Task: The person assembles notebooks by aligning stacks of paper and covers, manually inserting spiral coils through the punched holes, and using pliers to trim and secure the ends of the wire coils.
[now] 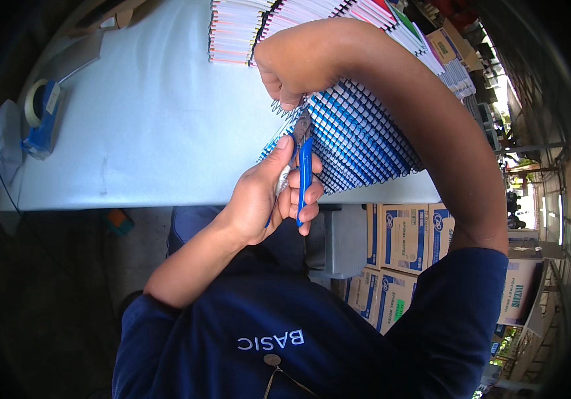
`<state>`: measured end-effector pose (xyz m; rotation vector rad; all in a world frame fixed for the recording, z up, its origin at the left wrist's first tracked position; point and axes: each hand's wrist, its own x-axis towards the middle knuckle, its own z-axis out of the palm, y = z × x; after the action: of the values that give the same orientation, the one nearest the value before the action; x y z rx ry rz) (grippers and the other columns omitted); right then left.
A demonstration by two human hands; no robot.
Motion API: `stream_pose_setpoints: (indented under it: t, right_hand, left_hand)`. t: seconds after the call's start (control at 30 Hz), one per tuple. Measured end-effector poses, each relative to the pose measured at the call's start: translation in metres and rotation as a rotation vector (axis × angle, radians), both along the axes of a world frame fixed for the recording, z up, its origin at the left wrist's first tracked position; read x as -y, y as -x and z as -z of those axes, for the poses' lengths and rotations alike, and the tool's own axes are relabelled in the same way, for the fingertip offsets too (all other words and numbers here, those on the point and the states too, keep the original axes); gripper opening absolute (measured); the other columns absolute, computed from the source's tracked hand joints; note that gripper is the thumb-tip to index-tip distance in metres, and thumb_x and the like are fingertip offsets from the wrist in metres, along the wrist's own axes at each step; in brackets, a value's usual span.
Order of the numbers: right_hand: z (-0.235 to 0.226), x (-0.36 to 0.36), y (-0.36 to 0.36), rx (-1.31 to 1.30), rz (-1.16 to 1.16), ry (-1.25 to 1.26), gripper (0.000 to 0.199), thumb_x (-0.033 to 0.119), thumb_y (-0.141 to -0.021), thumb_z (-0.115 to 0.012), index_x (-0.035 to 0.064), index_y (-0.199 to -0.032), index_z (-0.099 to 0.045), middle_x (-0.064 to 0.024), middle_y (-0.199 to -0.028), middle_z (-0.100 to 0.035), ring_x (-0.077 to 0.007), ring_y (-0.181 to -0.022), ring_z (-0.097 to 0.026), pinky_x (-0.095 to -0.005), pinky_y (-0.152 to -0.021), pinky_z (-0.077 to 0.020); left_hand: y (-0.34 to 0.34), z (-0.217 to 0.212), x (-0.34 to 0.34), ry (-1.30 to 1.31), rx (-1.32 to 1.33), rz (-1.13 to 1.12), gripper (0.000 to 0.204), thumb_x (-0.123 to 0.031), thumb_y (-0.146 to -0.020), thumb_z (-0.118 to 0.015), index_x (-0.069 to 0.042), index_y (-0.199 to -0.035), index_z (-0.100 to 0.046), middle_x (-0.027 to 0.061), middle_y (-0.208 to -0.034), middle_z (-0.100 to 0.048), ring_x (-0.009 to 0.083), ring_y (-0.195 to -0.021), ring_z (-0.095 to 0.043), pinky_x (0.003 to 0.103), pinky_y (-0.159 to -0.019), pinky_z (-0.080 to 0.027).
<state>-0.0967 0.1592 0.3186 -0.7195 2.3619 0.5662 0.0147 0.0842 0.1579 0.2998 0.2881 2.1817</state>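
Note:
My left hand (253,196) is closed round a pair of blue-handled cutting pliers (305,169), jaws pointing away from me. One handle seems wrapped in something pale and shiny. The jaws meet the edge of a stack of spiral notebooks (365,143), whose dark coils lie in close rows over blue and white covers. My right hand (299,63) reaches across from the right with the wrist bent. Its curled fingers pinch a loose wire coil end (281,108) beside the plier tips; the exact grip is partly hidden behind the hand.
More bound notebooks (232,33) are stacked at the table's far side. A blue tape dispenser (45,123) stands at left on the pale table (146,133), by a white bag (5,139). Cardboard cartons (402,239) are piled below the table's near edge, right of a grey stool-like object (342,243).

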Motion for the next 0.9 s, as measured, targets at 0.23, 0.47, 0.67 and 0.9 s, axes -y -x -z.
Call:
stream_pose_setpoints:
  t: [0.23, 0.47, 0.67, 0.9]
  right_hand:
    - [-0.001, 0.007, -0.003, 0.041, 0.065, -0.060, 0.027, 0.009, -0.071, -0.070, -0.0014, -0.096, -0.068, -0.0160, -0.080, -0.067, -0.0224, -0.068, -0.064, -0.0324, -0.059, -0.0485]
    - [0.009, 0.001, 0.005, 0.088, -0.029, -0.052, 0.029, 0.008, -0.071, -0.070, -0.0003, -0.099, -0.067, -0.0156, -0.085, -0.068, -0.0215, -0.073, -0.065, -0.0305, -0.061, -0.0494]
    - [0.005, 0.002, 0.003, 0.150, 0.063, -0.013, 0.027, 0.008, -0.073, -0.068, 0.0005, -0.099, -0.067, -0.0146, -0.086, -0.068, -0.0213, -0.075, -0.065, -0.0305, -0.062, -0.0496]
    - [0.005, 0.007, 0.004, 0.156, 0.087, 0.022, 0.028, 0.008, -0.073, -0.067, 0.0008, -0.100, -0.067, -0.0141, -0.087, -0.068, -0.0215, -0.074, -0.065, -0.0309, -0.061, -0.0496]
  left_hand:
    - [-0.007, -0.024, -0.006, 0.278, 0.044, -0.084, 0.055, -0.051, -0.097, -0.021, -0.004, -0.104, -0.048, 0.0096, -0.073, -0.049, 0.0203, -0.057, -0.052, 0.037, -0.053, -0.051]
    - [-0.004, -0.004, -0.003, 0.231, -0.131, -0.059, 0.057, -0.051, -0.097, -0.021, -0.002, -0.110, -0.048, 0.0131, -0.078, -0.056, 0.0271, -0.069, -0.061, 0.041, -0.068, -0.054]
    - [-0.002, -0.005, -0.003, 0.206, -0.075, -0.024, 0.063, -0.051, -0.097, -0.018, 0.001, -0.122, -0.044, 0.0192, -0.097, -0.062, 0.0358, -0.101, -0.061, 0.046, -0.086, -0.049]
    - [0.014, 0.043, -0.004, -0.401, 0.007, 0.138, 0.062, -0.052, -0.097, -0.019, -0.001, -0.118, -0.046, 0.0170, -0.093, -0.061, 0.0335, -0.092, -0.063, 0.045, -0.082, -0.051]
